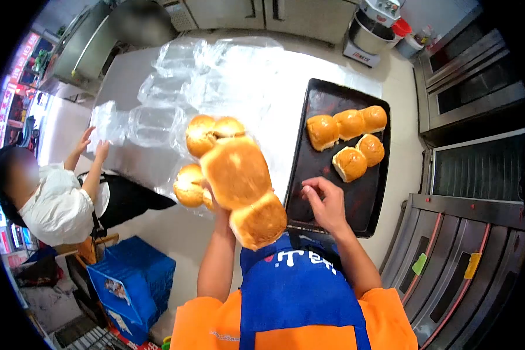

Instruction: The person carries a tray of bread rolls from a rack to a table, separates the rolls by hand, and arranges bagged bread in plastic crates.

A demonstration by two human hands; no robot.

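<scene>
My left hand [220, 211] holds up a joined piece of golden bread buns [236, 175], which hides most of its fingers. Behind and left of that piece, more buns [188, 185] rest on clear plastic bags [157, 125] on the metal table. Over the near part of the black baking tray [298, 146], my right hand [326, 201] is held with its fingers curled and the thumb a little apart, nothing visible in it. On the tray lie a row of joined buns [350, 124] and a joined pair [360, 157].
A co-worker [55, 198] at the table's left side handles a plastic bag [109, 123]. Blue crates [135, 280] stand on the floor at lower left. Metal oven units [466, 256] line the right side, and a mixer [370, 32] stands beyond the table.
</scene>
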